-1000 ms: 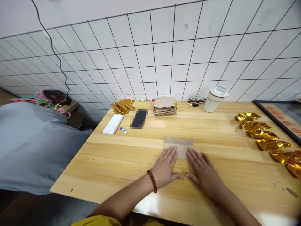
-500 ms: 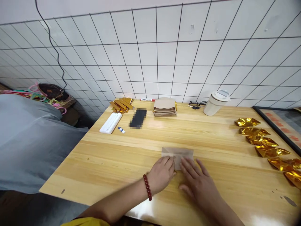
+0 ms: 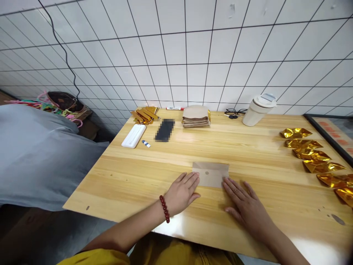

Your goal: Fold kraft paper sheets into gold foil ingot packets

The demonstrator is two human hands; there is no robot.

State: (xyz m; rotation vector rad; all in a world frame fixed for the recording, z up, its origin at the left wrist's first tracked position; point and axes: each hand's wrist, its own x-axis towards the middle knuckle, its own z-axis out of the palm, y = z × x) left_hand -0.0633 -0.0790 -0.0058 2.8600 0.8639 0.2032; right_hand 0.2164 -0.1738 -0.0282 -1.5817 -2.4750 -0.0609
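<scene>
A brown paper sheet [image 3: 211, 176] with a small round mark on it lies flat on the wooden table [image 3: 138, 176] in front of me. My left hand [image 3: 183, 193], with a red bead bracelet [image 3: 164, 209] on the wrist, lies open with its fingertips on the sheet's left edge. On the sheet's right edge rest the fingertips of my right hand [image 3: 245, 206], which is open too, thumb apart. Farther back stands a stack of brown paper sheets [image 3: 195, 117], with some gold showing at its right side.
Several folded gold foil pieces [image 3: 303, 143] line the right side beside a dark-framed panel [image 3: 331, 129]. Along the back are gold strips [image 3: 146, 115], a marker [image 3: 175, 108], glasses [image 3: 235, 112] and a white cup [image 3: 257, 110]. A white power bank [image 3: 134, 136] and a phone [image 3: 164, 130] lie left.
My hands have moved apart from the middle of the sheet to its two side edges, and the left fingers have straightened. The round mark is uncovered. The camera view has shifted slightly.
</scene>
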